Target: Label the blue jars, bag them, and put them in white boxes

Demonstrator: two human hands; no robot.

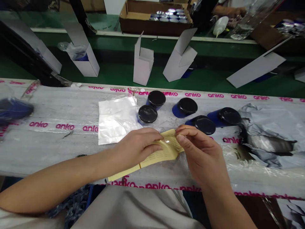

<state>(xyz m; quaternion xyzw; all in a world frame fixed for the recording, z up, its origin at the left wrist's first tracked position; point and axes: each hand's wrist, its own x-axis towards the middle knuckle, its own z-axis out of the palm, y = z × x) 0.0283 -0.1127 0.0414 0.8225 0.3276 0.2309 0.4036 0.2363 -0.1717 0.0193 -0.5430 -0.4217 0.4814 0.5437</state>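
A yellow backing sheet of printed labels (164, 152) is between my two hands, above the covered table. My left hand (137, 144) is closed on it, thumb and fingers at its upper edge. My right hand (202, 152) pinches the sheet's right end, where it bends and a small shiny clear spot shows; whether a label is between those fingertips I cannot make out. Just beyond stand several blue jars with black lids (185, 107), one of them (203, 124) right behind my right fingers. A stack of white plastic bags (116, 119) lies beyond my left hand.
Open white cartons (143, 66) stand on the green conveyor (114, 70) beyond the table. A cardboard box (154, 30) of silver-topped pieces sits farther back. Torn grey plastic packaging (274, 140) lies at right, a bagged blue item (14, 109) at left. Another person's hand (231, 12) shows at top right.
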